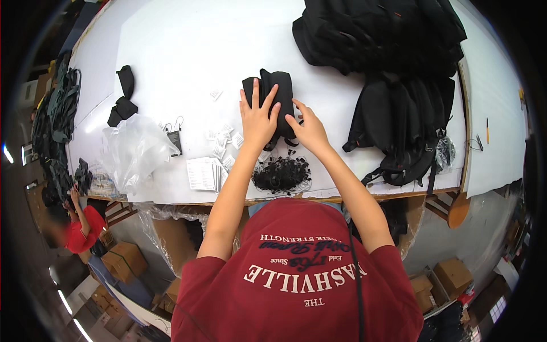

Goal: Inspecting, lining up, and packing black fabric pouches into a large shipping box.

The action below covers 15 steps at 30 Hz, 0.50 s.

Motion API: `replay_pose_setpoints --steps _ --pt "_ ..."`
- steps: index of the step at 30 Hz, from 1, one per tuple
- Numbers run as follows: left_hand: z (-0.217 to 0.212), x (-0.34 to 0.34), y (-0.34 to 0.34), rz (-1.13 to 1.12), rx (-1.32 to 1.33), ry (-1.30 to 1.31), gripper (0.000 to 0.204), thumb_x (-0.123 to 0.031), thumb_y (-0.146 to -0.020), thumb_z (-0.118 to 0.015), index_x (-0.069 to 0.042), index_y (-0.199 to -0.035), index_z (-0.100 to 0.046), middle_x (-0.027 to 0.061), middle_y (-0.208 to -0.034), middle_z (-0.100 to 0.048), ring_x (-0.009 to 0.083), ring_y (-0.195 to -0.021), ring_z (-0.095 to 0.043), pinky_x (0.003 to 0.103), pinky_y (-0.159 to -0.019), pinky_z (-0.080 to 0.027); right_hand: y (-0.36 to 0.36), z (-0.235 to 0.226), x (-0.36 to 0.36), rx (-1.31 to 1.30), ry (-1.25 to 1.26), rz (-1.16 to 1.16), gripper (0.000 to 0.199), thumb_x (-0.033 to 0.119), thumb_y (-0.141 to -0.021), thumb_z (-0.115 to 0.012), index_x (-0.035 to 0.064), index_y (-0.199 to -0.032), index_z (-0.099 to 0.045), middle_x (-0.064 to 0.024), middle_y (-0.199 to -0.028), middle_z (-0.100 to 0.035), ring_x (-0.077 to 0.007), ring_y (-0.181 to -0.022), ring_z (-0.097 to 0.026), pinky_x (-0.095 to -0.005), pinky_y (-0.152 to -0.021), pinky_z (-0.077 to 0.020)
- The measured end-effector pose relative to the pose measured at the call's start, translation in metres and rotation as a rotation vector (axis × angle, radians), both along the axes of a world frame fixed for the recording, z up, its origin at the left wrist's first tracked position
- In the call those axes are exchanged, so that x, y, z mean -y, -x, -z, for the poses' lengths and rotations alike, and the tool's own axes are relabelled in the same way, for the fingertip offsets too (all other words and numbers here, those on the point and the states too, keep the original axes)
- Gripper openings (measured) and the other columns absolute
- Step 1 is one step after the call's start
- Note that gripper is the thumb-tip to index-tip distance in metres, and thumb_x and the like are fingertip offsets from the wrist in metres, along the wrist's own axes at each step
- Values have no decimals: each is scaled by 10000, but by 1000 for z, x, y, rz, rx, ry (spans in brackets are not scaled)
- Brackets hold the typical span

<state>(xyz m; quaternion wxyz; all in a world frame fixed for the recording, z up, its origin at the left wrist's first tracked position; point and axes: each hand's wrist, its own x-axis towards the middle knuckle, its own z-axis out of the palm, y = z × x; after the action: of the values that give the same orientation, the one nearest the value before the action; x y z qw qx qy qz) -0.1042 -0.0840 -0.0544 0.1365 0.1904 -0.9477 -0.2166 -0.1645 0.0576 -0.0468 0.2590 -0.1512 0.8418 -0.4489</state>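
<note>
A folded black fabric bag (pixel 285 85) lies on the white tabletop in front of me. My left hand (pixel 259 122) rests on it, palm down with the fingers spread. At its right edge is my right hand (pixel 310 132), with thumb and forefinger apart and the thumb against the fabric; the lower fingers are partly hidden. A short black strap shows below the bag, between my wrists. Closer to me sits a tangled heap of thin black loops (pixel 282 174) with small tips.
Black backpacks (pixel 382 34) are piled at the far right, with more black bags (pixel 399 125) nearer. Left stand printed cards (pixel 202 174), small white labels (pixel 219 142), a clear plastic bag (pixel 137 151) and black fabric pieces (pixel 124 108). Another person (pixel 85 228) in red works at the left edge.
</note>
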Motion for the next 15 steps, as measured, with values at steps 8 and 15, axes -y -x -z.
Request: replay_pose_setpoints --steps 8,15 --pt "-16 3 0 -4 -19 41 461 -369 -954 -506 -254 -1400 -472 114 -1559 -228 411 -1409 -192 531 -1136 -151 34 -41 -104 -755 -466 237 645 201 -712 -747 164 -1303 -491 -157 -1323 -413 -350 -1243 -368 -479 -1025 -296" --pt "-70 -30 1 133 -126 -191 472 -261 -929 -573 -167 -1382 -483 159 -1551 -192 386 -1333 -305 490 -1093 -260 34 -61 -168 -722 -161 442 331 92 -877 -595 94 -1208 -596 -152 -919 -668 -330 -809 -633 -398 -747 -508"
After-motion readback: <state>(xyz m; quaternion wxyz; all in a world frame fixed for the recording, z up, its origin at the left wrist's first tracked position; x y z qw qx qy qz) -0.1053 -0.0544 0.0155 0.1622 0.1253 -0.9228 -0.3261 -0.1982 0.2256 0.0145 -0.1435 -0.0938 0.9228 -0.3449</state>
